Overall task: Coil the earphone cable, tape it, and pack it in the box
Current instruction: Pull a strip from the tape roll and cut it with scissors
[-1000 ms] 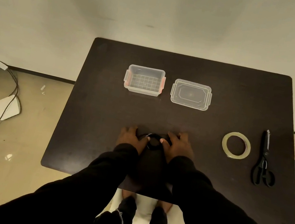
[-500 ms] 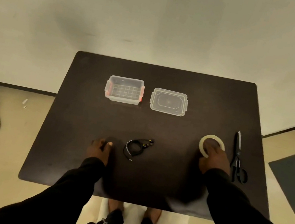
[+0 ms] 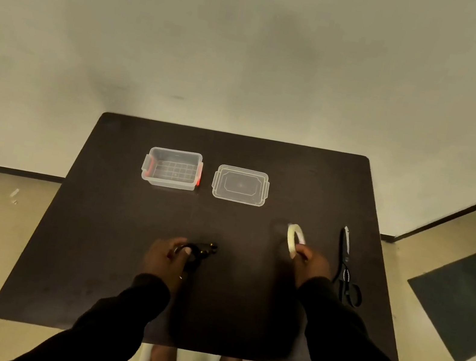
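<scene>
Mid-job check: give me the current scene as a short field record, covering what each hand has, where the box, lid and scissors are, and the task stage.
left hand: gripping the coiled black earphone cable at the dark table
right hand: holding the pale roll of clear tape tilted up on edge
clear plastic box with red latches: open, nothing in it, far left of centre
clear plastic lid: flat on the table, right of the box, apart from it
black scissors: lying untouched, right of the tape
stage: cable coiled, not visibly taped, not packed
</scene>
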